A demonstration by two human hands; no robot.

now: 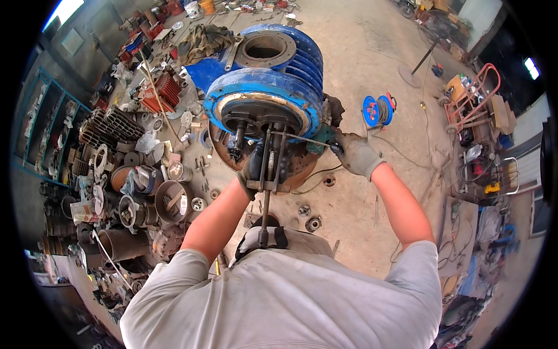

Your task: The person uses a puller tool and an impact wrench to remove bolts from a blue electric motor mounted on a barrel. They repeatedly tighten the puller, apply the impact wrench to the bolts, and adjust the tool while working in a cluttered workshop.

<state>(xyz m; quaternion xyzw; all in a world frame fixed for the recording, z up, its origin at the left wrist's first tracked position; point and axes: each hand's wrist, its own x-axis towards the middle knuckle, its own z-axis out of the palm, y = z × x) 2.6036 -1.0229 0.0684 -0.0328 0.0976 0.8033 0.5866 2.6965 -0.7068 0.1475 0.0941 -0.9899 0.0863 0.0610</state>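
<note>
A big blue ribbed machine housing (308, 61) stands before me, its round open face toward me and dark shafts inside. From that face a gear puller (266, 200) sticks out toward my body, with long arms, a crossbar and a central screw. My left hand (254, 168), in a dark-palmed glove, is closed around the puller's arms; its fingers are partly hidden. My right hand (356, 153), in a grey glove, is closed on the outer end of a thin metal rod (299, 138) reaching across to the puller. Beside that grip sits a green part (317, 145) whose kind I cannot make out.
On the housing's top lie a wrench (233, 55) and a crumpled cloth (203, 43). A blue cable reel (379, 110) stands on the floor to the right, cables trailing. Metal rings, drums and castings (125, 244) crowd the left. A red hand truck (476, 99) stands far right.
</note>
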